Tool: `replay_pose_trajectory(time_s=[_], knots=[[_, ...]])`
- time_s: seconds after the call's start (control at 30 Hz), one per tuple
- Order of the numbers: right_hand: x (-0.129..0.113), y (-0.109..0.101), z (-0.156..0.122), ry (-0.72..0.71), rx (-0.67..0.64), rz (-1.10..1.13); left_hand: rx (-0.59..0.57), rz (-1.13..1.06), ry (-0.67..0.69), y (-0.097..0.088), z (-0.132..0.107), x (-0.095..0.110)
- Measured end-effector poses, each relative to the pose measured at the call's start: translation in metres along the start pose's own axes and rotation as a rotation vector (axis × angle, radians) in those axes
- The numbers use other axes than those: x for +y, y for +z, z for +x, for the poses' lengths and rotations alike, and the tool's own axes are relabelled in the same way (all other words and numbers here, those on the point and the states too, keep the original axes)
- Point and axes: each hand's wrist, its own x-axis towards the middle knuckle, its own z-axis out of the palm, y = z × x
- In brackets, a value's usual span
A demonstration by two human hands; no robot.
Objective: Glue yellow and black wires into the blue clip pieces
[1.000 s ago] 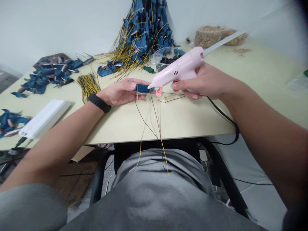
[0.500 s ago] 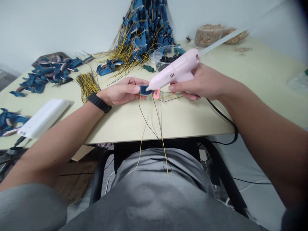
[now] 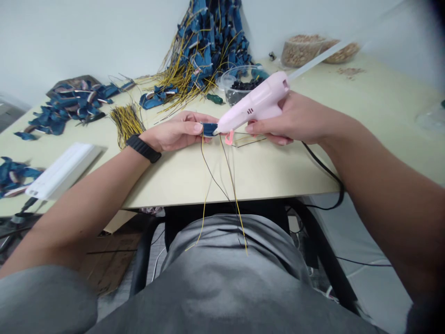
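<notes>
Between the thumb and fingers of my left hand [image 3: 182,132] is a small blue piece [image 3: 209,129] with thin yellow and black wires [image 3: 232,178] hanging from it past the table's edge. My right hand [image 3: 295,118] grips a pink hot glue gun [image 3: 255,103] by its handle, with a clear glue stick [image 3: 316,60] sticking out of the back. The gun's nozzle points down-left at the right end of the blue piece; whether it touches cannot be made out. Beside my left wrist lies a bundle of yellow and black wires [image 3: 125,121].
A tall heap of wired blue pieces [image 3: 205,51] stands at the back. More blue pieces [image 3: 69,104] lie to the left, near a white box-shaped device [image 3: 64,171]. Behind the gun is a clear tub of black parts [image 3: 239,93]. A black cord [image 3: 327,167] crosses the right front edge.
The glue gun has shifted slightly right and down, its nozzle now nearer the lower right end of the blue piece. My left hand has stayed nearly still.
</notes>
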Motion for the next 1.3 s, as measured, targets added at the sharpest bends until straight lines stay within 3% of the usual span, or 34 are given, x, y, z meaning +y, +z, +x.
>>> replay_pose_trajectory(time_s=[0.3,0.53,0.8,0.93,1.0,1.07,1.2,1.3], knots=[[0.007,-0.004,0.004,-0.005,-0.035,0.07,-0.006,0.057,-0.014,-0.006,0.001,-0.004],[0.007,-0.018,-0.003,0.032,0.007,0.097,-0.038,0.024,-0.019,-0.01,0.001,-0.007],[0.0,-0.017,-0.011,0.042,0.018,0.158,-0.068,-0.006,-0.032,-0.014,0.003,-0.009],[-0.001,-0.025,-0.014,0.021,0.097,0.173,-0.105,-0.013,-0.013,-0.015,0.003,-0.008],[0.002,-0.038,-0.017,-0.024,0.202,0.178,-0.105,-0.015,-0.008,-0.016,0.003,-0.008],[0.011,-0.056,-0.021,-0.02,0.397,0.161,-0.1,-0.017,-0.003,-0.016,0.002,-0.009],[0.042,-0.09,-0.037,0.186,0.906,-0.081,-0.124,-0.025,-0.006,-0.017,0.002,-0.006],[0.068,-0.101,-0.049,0.301,1.082,-0.25,-0.168,-0.035,-0.022,-0.017,0.003,-0.003]])
